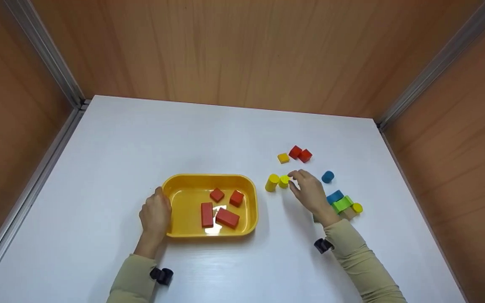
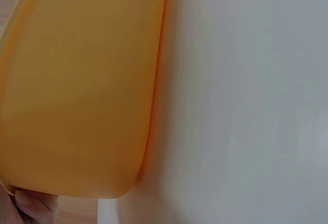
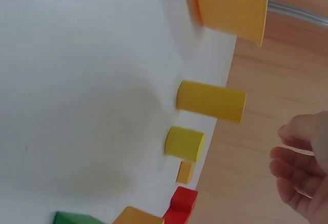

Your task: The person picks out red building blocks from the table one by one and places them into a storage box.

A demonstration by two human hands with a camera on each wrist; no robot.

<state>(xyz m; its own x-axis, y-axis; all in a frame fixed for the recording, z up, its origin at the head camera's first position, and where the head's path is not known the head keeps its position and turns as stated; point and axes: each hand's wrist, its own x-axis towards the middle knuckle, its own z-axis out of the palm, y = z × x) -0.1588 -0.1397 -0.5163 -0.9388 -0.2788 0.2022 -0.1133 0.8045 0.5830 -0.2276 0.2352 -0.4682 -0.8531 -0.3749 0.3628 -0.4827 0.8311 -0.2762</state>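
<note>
My left hand (image 1: 155, 211) grips the left end of a yellow tray (image 1: 212, 235); fingertips show at its rim in the left wrist view. Inside the tray lie several red blocks (image 1: 227, 218), some cube-like and some longer. My right hand (image 1: 308, 191) is above the table with fingers loosely bent and nothing between them. Closest to its fingertips is a short yellow cylinder (image 1: 283, 181), which stands beside a taller yellow cylinder (image 1: 272, 182). In the right wrist view the fingers (image 3: 294, 170) are apart from both the tall cylinder (image 3: 211, 101) and the short one (image 3: 185, 143).
Beyond the cylinders lie a flat yellow block (image 1: 283, 158) and two red cubes (image 1: 305, 155). To the right are a blue cylinder (image 1: 328, 176), a blue block (image 1: 335, 196), a green block (image 1: 342, 204) and a yellow round piece (image 1: 357, 208). Wood panels (image 1: 225, 54) wall the white table.
</note>
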